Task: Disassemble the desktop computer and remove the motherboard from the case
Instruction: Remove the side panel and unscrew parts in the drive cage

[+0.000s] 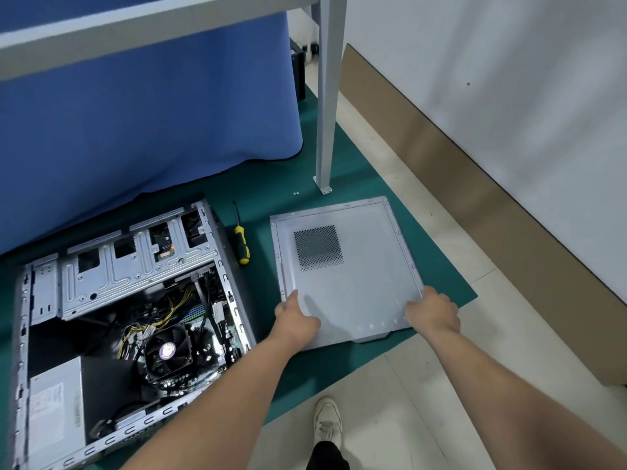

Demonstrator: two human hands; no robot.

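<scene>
The open computer case [132, 320] lies on its side at the left on a green mat [271, 195]. Inside it I see the motherboard [217, 334], a black CPU fan [168, 351], yellow cables and a grey power supply [56, 405]. To the right, the grey side panel [353, 266] with a perforated vent lies flat on the mat. My left hand [297, 317] grips its near left corner. My right hand [432, 312] grips its near right edge.
A yellow-and-black screwdriver [241, 240] lies between case and panel. Two small screws [296, 193] rest near a grey metal table leg [327, 96]. Blue cloth [146, 113] hangs behind the case. Cardboard [475, 184] leans on the right wall. My white shoe [327, 422] stands on tile.
</scene>
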